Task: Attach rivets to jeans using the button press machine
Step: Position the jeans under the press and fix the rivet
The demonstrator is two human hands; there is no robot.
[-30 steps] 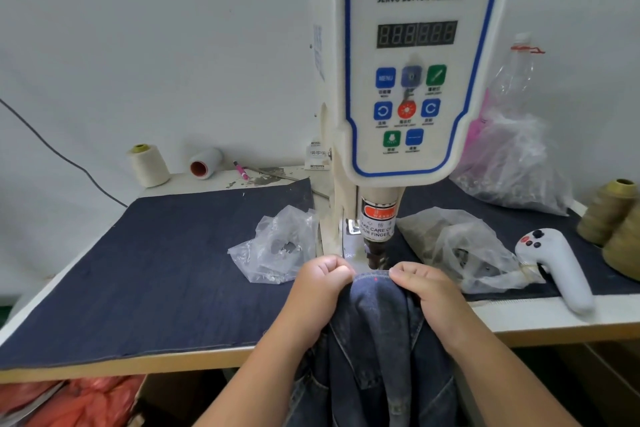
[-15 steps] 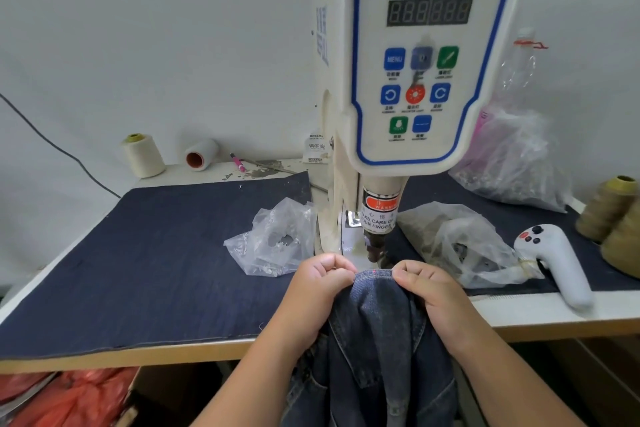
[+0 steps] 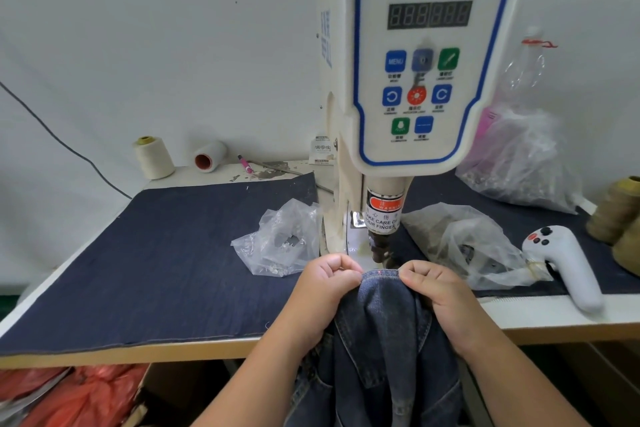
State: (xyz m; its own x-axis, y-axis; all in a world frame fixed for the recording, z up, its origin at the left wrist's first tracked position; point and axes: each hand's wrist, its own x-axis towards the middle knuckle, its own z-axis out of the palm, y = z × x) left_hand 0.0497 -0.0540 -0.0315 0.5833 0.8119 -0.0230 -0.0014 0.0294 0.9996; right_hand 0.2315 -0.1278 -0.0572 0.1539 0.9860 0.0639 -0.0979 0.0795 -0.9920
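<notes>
The cream and blue servo button machine (image 3: 419, 55) stands in the middle of the table, its press head (image 3: 381, 246) pointing down just behind the jeans. The blue jeans (image 3: 384, 329) hang over the table's front edge. My left hand (image 3: 325, 291) pinches the top hem on the left, and my right hand (image 3: 440, 295) pinches it on the right. The hem stretches between them under the press head, with a small red light dot on the cloth.
A dark denim mat (image 3: 166, 260) covers the table. Two clear plastic bags (image 3: 284, 243) (image 3: 464, 246) lie on either side of the machine; a larger bag (image 3: 519, 163) sits at the back right. A white handheld controller (image 3: 568, 267), thread cones (image 3: 154, 158) (image 3: 620, 211) and a red bag (image 3: 79, 395) below.
The view has shifted down and closer to the machine. Both hands keep the same hold on the hem, which stays under the press head.
</notes>
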